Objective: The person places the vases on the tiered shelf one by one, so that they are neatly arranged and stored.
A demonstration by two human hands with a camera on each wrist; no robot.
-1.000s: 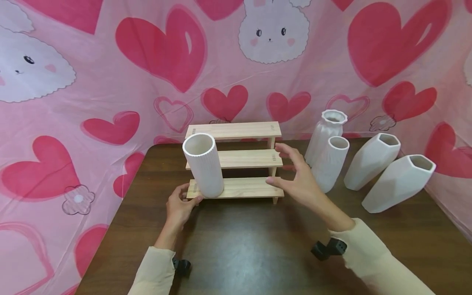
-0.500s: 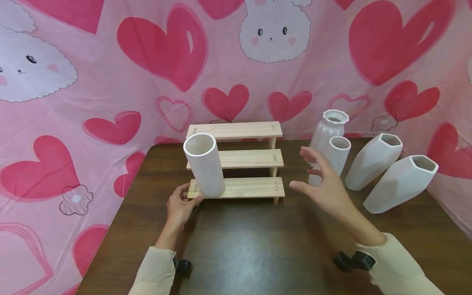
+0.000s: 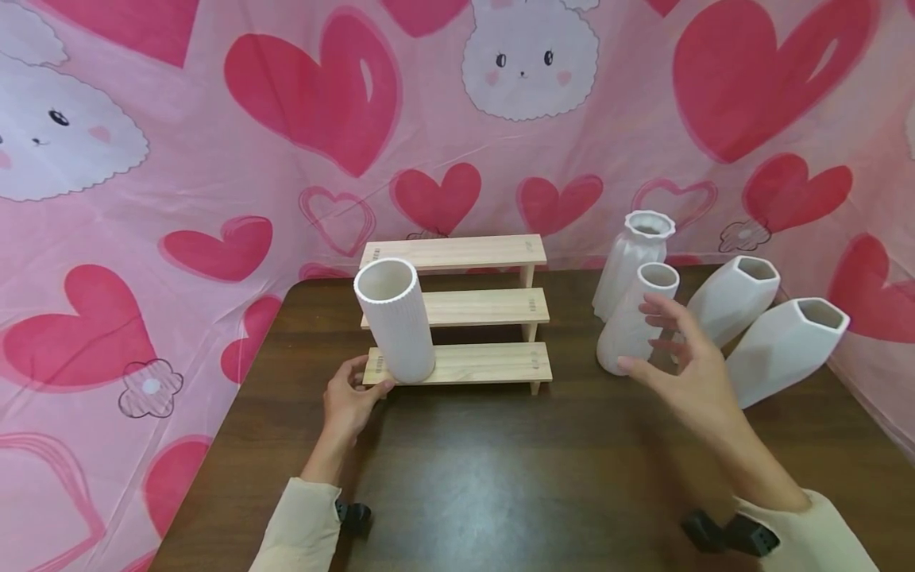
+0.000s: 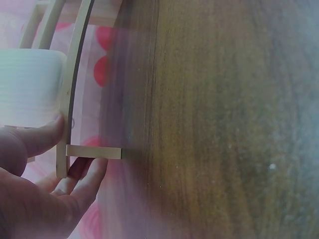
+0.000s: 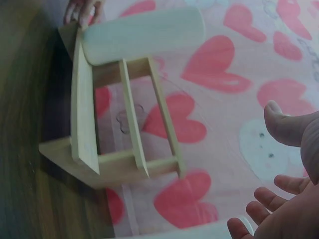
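A three-step wooden display stand point(image 3: 493, 363) stands in the middle of the head view. On the left end of its lowest step is a tall white ribbed vase point(image 3: 396, 334), upright. My left hand point(image 3: 350, 405) grips that end of the step; in the left wrist view its thumb point(image 4: 45, 137) lies on the board beside the vase and its fingers curl below, by the leg. My right hand point(image 3: 689, 373) holds nothing, thumb and fingers spread, right beside a slim white vase point(image 3: 629, 326) and overlapping its side in the head view.
A white vase with a wavy rim point(image 3: 622, 262) stands behind the slim one. Two faceted white vases point(image 3: 732, 302) point(image 3: 786, 353) lean outward in view at the right, partly behind my right hand. A pink heart-print cloth point(image 3: 443, 103) hangs behind the dark wooden table point(image 3: 457, 477).
My right hand has moved right, from the stand's right end across to the slim vase, fingers spread throughout. My left hand, the stand and the ribbed vase have stayed put.
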